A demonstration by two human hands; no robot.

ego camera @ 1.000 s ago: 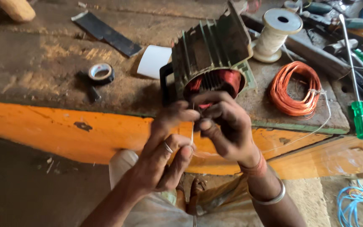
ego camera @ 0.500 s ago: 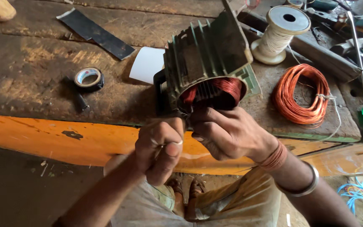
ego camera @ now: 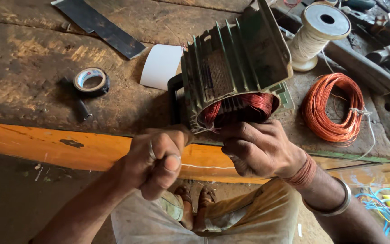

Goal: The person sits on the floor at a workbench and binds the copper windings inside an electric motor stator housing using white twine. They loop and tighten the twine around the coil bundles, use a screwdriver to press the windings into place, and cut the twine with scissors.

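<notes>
The green motor housing [ego camera: 235, 77] lies on its side on the wooden workbench [ego camera: 32, 68], its open end with the copper winding [ego camera: 244, 106] facing the person, and I judge the tying goes well if the right hand [ego camera: 260, 149] presses firmly on the winding while the pull stays slow and straight. The left hand [ego camera: 156, 160] is closed in a fist around the thin white thread [ego camera: 201, 166] (it seems taut). The thread runs from these curled fingers [ego camera: 170, 165] toward 3 o'clock, under the right hand, whose fingers are pressed together on the housing edge.
</notes>
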